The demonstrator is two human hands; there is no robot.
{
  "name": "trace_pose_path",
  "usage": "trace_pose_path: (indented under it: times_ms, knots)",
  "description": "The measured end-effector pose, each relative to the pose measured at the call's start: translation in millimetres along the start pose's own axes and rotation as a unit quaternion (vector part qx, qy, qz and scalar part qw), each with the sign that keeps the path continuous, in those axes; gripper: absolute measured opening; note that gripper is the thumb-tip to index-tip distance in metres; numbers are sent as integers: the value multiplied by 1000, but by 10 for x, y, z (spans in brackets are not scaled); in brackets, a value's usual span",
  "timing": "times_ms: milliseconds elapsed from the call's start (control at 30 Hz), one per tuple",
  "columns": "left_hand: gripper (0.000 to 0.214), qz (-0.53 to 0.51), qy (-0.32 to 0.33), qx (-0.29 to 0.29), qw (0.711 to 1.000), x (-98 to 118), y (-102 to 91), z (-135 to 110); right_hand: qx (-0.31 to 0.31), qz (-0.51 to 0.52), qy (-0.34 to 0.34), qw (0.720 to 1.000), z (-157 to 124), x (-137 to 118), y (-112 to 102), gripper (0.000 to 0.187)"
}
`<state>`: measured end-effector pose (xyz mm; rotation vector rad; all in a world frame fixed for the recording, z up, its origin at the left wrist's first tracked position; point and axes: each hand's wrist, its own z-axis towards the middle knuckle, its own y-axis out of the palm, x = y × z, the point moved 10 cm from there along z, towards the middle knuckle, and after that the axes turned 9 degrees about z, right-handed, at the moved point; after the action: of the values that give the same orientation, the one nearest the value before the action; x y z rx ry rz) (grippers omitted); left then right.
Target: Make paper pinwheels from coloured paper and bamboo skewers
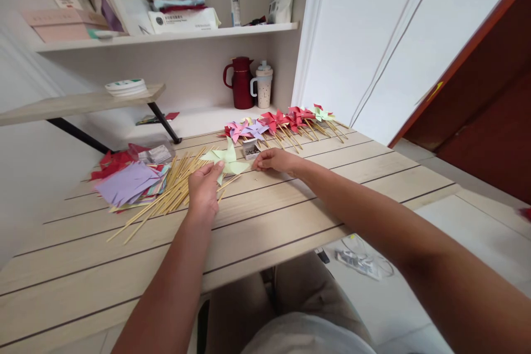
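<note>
Pinching the green pinwheel (228, 159) is my left grip (203, 188). Nearer the box (250, 150) is my right grip (277, 161), whose hold I can't tell.

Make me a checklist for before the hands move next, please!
1. Left hand gripping the pale green pinwheel: ok.
2. Pale green pinwheel fixed to a stick: cannot tell, the join is hidden.
3. Right hand holding something tiny: cannot tell.
4. Small box close to the right hand: ok.
5. Wooden sticks lined up neatly: not ok, several cross.
6. Purple paper piled beside the sticks: ok.
</note>
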<state>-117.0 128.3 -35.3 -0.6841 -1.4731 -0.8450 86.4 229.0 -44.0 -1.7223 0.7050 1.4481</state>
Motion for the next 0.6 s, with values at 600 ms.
trace_pose_path:
  times_ms: [600]
  knots:
    - [37, 15, 3, 9, 1000, -47, -9, 7, 1, -91, -26, 995, -172, 20, 70, 17]
